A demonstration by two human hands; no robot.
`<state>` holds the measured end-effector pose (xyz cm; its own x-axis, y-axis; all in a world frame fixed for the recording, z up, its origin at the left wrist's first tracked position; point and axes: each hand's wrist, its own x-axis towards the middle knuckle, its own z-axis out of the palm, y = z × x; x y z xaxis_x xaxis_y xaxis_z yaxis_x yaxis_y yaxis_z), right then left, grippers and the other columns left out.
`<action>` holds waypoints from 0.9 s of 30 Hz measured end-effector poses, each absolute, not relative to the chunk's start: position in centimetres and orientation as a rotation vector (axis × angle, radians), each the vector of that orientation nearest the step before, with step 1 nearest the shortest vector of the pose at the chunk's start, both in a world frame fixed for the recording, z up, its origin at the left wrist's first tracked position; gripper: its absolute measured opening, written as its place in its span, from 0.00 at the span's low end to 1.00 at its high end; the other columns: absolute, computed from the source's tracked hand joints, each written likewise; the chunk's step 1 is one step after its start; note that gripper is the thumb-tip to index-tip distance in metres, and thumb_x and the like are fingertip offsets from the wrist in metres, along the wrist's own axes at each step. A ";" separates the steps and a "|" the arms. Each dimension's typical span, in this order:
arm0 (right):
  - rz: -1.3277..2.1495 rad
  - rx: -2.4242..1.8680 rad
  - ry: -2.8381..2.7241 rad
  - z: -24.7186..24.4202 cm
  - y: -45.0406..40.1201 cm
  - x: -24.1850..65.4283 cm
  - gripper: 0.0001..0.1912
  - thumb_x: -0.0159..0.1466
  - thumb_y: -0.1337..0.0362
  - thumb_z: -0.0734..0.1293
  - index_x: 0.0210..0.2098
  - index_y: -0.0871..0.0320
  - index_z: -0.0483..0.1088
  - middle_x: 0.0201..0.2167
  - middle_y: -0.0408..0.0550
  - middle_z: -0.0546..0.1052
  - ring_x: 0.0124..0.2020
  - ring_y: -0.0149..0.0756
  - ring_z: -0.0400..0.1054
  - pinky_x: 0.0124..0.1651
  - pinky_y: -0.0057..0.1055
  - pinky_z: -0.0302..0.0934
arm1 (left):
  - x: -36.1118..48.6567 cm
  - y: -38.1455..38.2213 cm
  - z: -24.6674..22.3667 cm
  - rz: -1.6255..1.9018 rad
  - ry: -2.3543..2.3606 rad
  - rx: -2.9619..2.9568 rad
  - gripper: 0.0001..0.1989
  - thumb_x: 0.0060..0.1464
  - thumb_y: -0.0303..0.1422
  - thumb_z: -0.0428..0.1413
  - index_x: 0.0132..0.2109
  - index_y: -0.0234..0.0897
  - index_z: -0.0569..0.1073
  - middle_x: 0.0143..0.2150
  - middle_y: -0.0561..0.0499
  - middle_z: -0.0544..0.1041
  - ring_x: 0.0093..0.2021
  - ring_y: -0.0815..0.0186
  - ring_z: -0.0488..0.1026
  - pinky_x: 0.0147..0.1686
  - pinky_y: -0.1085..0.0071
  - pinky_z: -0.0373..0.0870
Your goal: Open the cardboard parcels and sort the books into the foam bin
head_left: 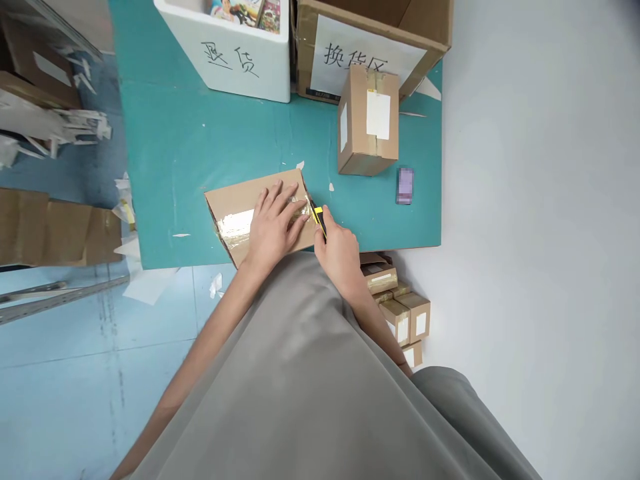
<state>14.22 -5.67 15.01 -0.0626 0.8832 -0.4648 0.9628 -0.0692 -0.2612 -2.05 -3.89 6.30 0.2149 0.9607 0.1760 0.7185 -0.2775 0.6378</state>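
Note:
A cardboard box with clear tape along its middle lies tilted at the front edge of the green table. My left hand rests flat on its top, fingers spread, partly over the tape. At the box's right edge my right hand is closed around a black and yellow box cutter. The cutter touches the taped edge of the box; its blade is too small to make out.
On the green table stand a white foam bin, an open carton, a sealed box and a small purple item. Stacked boxes sit below the right side. Paper scraps lie at left.

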 end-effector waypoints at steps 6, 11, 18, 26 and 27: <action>-0.741 1.979 1.980 16.2 -5.1 13.2 0.32 0.78 0.65 0.53 0.80 0.66 0.48 0.49 0.65 0.83 0.49 0.51 0.82 0.53 0.40 0.71 | -2.1 -3.9 6.1 0.790 1.550 2.066 0.19 0.73 0.48 0.52 0.63 0.51 0.75 0.76 0.49 0.68 0.80 0.49 0.55 0.78 0.39 0.50; -0.737 1.970 1.917 16.7 -6.0 13.2 0.32 0.78 0.67 0.52 0.79 0.66 0.49 0.47 0.64 0.84 0.47 0.51 0.82 0.51 0.40 0.72 | -2.1 -3.9 5.9 0.800 1.556 2.055 0.19 0.73 0.47 0.51 0.63 0.50 0.76 0.75 0.49 0.68 0.80 0.48 0.56 0.77 0.39 0.50; -0.742 1.937 1.879 18.1 -8.5 14.1 0.30 0.78 0.65 0.53 0.78 0.64 0.52 0.45 0.61 0.85 0.45 0.50 0.82 0.48 0.40 0.72 | -2.1 -3.9 5.8 0.794 1.569 2.091 0.19 0.73 0.48 0.51 0.63 0.50 0.76 0.75 0.49 0.68 0.80 0.49 0.56 0.77 0.39 0.51; -0.725 1.983 1.962 17.6 -6.5 13.9 0.33 0.79 0.64 0.51 0.81 0.61 0.46 0.52 0.61 0.84 0.49 0.48 0.81 0.54 0.39 0.71 | -2.0 -3.9 5.8 0.789 1.561 2.089 0.20 0.73 0.48 0.51 0.64 0.50 0.75 0.76 0.49 0.68 0.80 0.49 0.55 0.78 0.39 0.50; -0.725 1.983 1.971 17.3 -6.0 13.9 0.33 0.79 0.64 0.52 0.81 0.61 0.46 0.52 0.61 0.84 0.49 0.49 0.81 0.54 0.39 0.71 | -2.0 -3.9 5.7 0.790 1.562 2.089 0.20 0.73 0.48 0.51 0.64 0.50 0.75 0.76 0.49 0.68 0.80 0.49 0.55 0.78 0.39 0.50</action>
